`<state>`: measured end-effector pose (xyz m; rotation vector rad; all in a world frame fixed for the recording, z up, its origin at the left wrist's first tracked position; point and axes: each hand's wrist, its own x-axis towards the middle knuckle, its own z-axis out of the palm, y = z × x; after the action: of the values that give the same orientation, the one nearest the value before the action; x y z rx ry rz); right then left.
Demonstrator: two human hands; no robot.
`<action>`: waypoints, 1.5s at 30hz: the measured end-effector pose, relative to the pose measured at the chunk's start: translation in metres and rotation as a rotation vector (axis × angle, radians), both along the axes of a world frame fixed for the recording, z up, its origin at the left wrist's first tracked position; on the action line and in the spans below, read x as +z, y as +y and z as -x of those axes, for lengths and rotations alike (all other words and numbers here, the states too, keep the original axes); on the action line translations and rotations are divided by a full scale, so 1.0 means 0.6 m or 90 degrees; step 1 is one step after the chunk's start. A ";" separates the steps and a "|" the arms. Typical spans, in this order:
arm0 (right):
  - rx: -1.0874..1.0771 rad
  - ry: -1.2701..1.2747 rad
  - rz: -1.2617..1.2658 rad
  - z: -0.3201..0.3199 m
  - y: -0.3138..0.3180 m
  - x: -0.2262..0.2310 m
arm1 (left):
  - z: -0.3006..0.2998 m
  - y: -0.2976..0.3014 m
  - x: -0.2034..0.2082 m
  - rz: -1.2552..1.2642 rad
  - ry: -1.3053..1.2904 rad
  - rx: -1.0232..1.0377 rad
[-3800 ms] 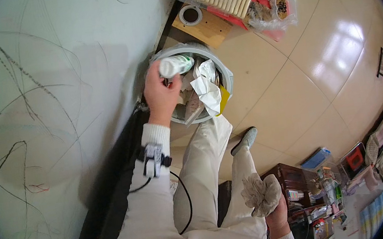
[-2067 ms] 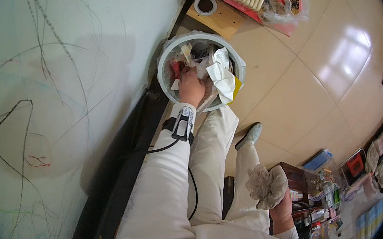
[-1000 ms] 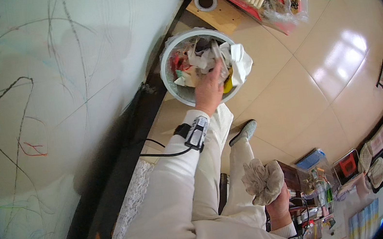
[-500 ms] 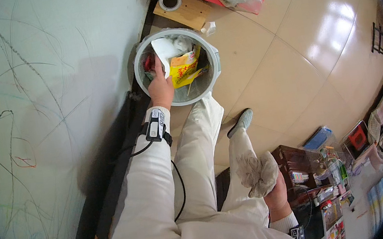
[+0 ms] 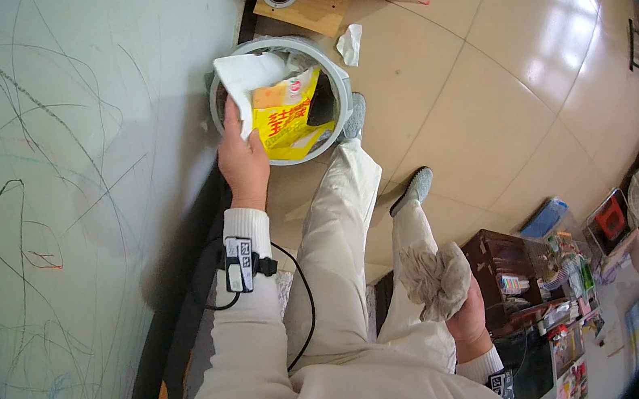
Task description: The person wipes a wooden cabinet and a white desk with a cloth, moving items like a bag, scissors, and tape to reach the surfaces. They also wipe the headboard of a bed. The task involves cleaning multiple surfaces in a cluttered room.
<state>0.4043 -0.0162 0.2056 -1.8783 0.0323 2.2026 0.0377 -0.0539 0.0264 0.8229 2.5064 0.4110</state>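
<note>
The white sheet has shifted in the past moment to the left rim of the round bin, gripped by the left hand beside a yellow packet, the right hand clutching crumpled cloth.

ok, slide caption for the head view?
Left hand grips white piece beside yellow packet at the bin; right hand holds crumpled cloth.

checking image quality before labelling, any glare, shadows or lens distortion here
Head view: glare on the tiled floor; head view: soft shadow on the scribbled wall; head view: black corners, edges bending toward the rim; head view: yellow packet fairly sharp.
</note>
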 end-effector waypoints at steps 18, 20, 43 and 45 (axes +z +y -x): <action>-0.012 0.001 0.007 0.024 0.006 -0.001 | 0.004 -0.008 -0.077 0.014 -0.187 0.125; -0.002 0.000 0.004 0.025 0.009 -0.004 | 0.001 0.002 -0.084 0.109 -0.130 0.112; -0.017 0.013 0.043 -0.012 0.007 -0.076 | -0.024 0.059 -0.177 0.257 0.070 -0.525; -0.007 0.033 0.046 -0.031 0.002 -0.096 | -0.044 0.071 -0.135 0.169 -0.020 -0.410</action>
<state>0.4226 -0.0151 0.1479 -1.8521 0.1336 2.2715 0.0638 -0.0114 -0.0544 1.4111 2.0490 -0.1247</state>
